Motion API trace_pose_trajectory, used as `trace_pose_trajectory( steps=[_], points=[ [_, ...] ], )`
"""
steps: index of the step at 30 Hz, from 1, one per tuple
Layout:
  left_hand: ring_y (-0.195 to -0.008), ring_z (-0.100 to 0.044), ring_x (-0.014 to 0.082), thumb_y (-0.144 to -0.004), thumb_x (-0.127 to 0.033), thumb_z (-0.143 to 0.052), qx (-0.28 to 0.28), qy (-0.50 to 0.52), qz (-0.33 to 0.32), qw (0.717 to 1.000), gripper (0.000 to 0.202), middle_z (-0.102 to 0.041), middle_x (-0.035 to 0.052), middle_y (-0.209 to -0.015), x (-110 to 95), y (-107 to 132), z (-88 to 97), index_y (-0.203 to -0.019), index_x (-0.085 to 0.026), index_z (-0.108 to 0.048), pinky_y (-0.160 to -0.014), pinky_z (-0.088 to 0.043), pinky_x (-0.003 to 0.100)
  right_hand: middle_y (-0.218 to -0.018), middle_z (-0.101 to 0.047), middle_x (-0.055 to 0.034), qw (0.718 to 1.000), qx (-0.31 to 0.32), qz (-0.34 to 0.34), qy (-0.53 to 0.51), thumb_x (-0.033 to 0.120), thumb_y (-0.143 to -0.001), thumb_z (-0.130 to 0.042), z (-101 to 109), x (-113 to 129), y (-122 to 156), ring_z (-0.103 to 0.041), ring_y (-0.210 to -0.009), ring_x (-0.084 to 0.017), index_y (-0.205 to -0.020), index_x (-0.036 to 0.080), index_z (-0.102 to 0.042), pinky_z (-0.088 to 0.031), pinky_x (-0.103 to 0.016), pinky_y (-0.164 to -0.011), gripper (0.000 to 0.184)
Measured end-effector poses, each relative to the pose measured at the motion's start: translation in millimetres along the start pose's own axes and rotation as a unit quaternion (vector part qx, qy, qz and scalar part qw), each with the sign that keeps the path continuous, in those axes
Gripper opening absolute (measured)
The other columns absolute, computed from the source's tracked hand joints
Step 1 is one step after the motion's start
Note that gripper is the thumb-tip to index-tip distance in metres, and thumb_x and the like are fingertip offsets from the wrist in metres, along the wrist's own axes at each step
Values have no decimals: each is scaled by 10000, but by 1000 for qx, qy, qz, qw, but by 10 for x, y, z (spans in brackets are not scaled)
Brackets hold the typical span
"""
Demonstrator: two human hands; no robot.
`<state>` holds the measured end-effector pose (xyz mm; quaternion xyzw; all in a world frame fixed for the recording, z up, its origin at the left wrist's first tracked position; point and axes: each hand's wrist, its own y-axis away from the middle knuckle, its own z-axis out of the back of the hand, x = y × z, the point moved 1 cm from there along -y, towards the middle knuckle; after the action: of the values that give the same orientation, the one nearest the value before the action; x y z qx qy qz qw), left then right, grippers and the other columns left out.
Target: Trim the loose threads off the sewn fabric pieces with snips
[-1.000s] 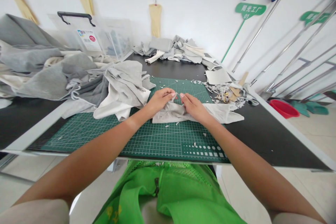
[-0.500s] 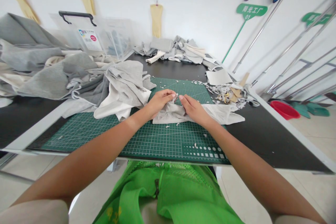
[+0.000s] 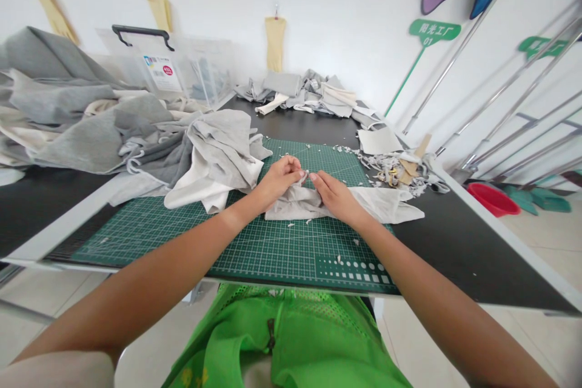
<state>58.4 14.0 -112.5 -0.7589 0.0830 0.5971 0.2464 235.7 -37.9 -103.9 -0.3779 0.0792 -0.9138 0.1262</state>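
Observation:
A light grey piece of cloth [image 3: 386,204] lies on the green cutting mat [image 3: 254,242], stretching to the right onto the black table. My left hand [image 3: 277,179] is curled and pinches the cloth's upper edge near the mat's middle. My right hand [image 3: 334,197] rests on the same cloth and pinches that edge right beside the left fingertips. The two hands almost touch. Small white cloth scraps lie scattered on the mat around them.
A heap of grey and cream fabric [image 3: 113,133] covers the table's left side. A clear plastic box [image 3: 168,70] stands behind it. More folded cloth [image 3: 309,91] sits at the far end, and cut scraps [image 3: 395,167] pile at the right. A red basin [image 3: 493,199] is on the floor.
Both hands stay pinched on the cloth's edge with only slight finger movement. The view has tipped a little, so everything sits slightly lower in the picture.

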Motion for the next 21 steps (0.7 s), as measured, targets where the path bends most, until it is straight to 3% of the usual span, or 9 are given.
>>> trace_pose_trajectory(
  steps=[21],
  points=[
    [-754, -584, 119, -806, -223, -686, 9, -11, -23, 1000, 335, -621, -20, -806, 26, -11, 15, -835, -220, -353, -741, -445, 266, -691, -475, 33, 1000, -1, -1, 1, 557, -1042, -318, -17, -9, 19, -482, -656, -182, -787, 255, -389, -329, -287, -639, 402]
  ],
)
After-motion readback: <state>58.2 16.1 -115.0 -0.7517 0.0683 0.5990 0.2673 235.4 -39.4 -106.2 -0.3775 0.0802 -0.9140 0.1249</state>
